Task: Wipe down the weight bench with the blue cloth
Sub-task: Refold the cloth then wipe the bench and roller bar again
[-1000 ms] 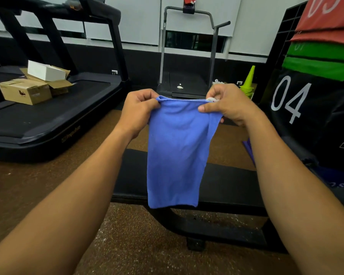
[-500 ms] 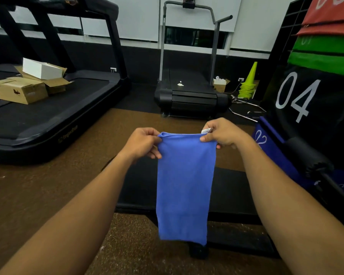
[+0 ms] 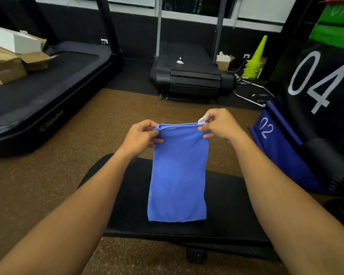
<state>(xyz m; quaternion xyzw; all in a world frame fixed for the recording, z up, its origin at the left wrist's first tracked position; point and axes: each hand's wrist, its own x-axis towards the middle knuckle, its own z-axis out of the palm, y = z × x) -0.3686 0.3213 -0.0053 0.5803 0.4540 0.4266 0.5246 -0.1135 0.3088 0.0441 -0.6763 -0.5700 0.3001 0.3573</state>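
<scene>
The blue cloth hangs folded in a long rectangle, held up by its top edge over the black padded weight bench. My left hand pinches the top left corner. My right hand pinches the top right corner, where a small white tag sticks out. The cloth's lower edge reaches down over the bench pad; whether it touches the pad I cannot tell. The bench runs across the lower middle of the view, partly hidden by the cloth and my forearms.
A large black treadmill with cardboard boxes on it stands at the left. A smaller treadmill sits ahead. Stacked numbered plyo boxes rise at the right, with green cones behind. Brown rubber floor surrounds the bench.
Both hands have lowered the cloth and moved it away from my face, down over the bench. My view has tipped downward, showing more of the bench pad.
</scene>
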